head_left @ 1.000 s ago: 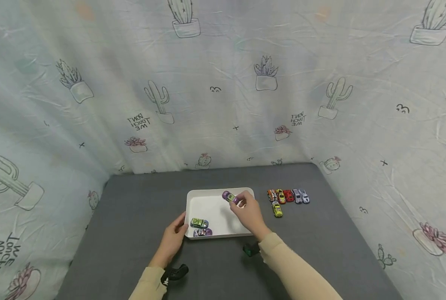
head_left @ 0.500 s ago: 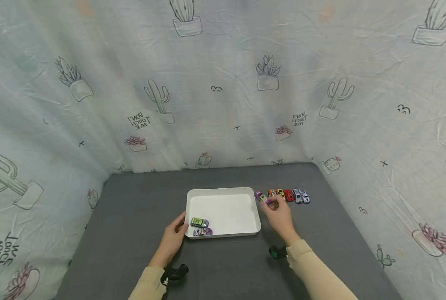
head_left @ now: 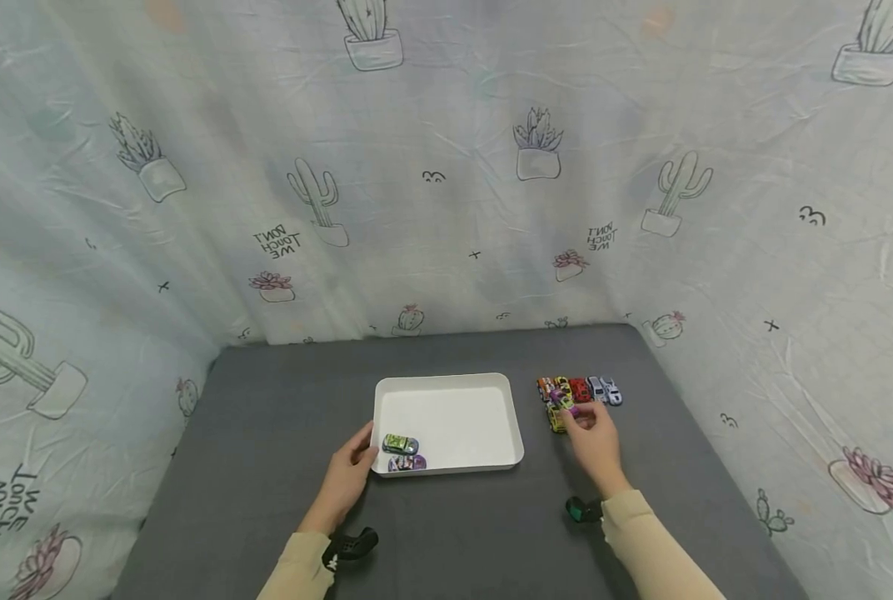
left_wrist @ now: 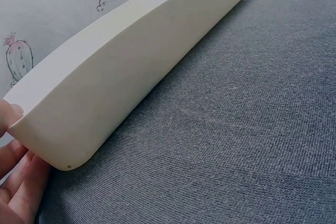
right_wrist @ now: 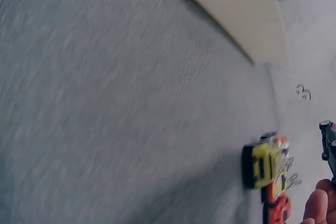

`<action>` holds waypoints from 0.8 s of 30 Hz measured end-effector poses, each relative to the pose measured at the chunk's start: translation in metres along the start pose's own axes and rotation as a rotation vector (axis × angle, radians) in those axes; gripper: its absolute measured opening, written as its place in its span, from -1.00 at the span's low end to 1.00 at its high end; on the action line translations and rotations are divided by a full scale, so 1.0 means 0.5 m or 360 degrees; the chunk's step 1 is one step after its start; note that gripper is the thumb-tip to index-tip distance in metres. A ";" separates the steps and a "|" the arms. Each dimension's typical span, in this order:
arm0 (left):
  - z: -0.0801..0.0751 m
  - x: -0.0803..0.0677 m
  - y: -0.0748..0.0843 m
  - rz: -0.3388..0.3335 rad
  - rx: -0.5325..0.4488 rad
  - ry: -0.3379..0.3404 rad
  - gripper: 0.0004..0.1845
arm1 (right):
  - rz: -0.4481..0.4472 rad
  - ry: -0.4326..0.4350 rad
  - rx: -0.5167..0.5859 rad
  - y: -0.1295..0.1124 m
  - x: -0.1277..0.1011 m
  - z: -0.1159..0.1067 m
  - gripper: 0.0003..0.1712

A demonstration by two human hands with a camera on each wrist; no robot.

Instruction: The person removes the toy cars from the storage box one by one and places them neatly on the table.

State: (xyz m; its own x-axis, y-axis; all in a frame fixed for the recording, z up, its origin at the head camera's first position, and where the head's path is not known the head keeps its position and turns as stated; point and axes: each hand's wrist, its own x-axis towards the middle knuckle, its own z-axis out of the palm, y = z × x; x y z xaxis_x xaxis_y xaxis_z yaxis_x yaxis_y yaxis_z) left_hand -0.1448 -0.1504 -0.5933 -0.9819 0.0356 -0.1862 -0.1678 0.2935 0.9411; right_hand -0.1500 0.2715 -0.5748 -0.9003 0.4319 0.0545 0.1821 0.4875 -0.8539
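My right hand (head_left: 596, 437) pinches a purple and green toy car (head_left: 564, 403), raised over the parked cars. Its dark underside and wheels show at the edge of the right wrist view, beside the fingertips (right_wrist: 317, 203). A yellow toy car (head_left: 556, 420) sits below it on the cloth, partly covered in the head view. My left hand (head_left: 345, 477) holds the left side of a white tray (head_left: 454, 421), thumb at the rim and fingers against the outer wall. Inside the tray's near left corner lie a green toy car (head_left: 400, 444) and a purple-white one (head_left: 406, 462).
Behind the yellow car, several toy cars stand side by side: an orange one (head_left: 545, 387), a red one (head_left: 580, 389) and silver-blue ones (head_left: 611, 392) among them. Grey cloth (head_left: 446, 533) covers the table, and a cactus-print curtain (head_left: 446, 250) hangs around it.
My right hand has carried the purple and green toy car rightward, out from over the tray to above the yellow car. My left hand has stayed at the tray.
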 end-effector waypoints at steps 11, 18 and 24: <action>0.000 -0.002 0.002 0.0002 0.0004 -0.0007 -0.43 | 0.0145 0.0133 -0.0077 0.033 -0.001 -0.018 -0.63; 0.001 -0.002 0.002 -0.0008 0.0010 0.0007 -0.44 | 0.0196 0.0112 -0.0151 0.043 -0.002 -0.017 -0.63; 0.003 -0.001 0.002 -0.0015 0.0021 0.0019 -0.44 | 0.0190 0.0103 -0.0184 0.048 -0.003 -0.009 -0.64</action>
State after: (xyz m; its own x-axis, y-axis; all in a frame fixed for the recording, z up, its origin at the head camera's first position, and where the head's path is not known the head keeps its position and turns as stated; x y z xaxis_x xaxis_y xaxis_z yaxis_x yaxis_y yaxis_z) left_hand -0.1445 -0.1485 -0.5926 -0.9812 0.0217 -0.1917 -0.1760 0.3063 0.9355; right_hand -0.1427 0.2859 -0.5932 -0.8429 0.5380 -0.0077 0.3342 0.5122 -0.7912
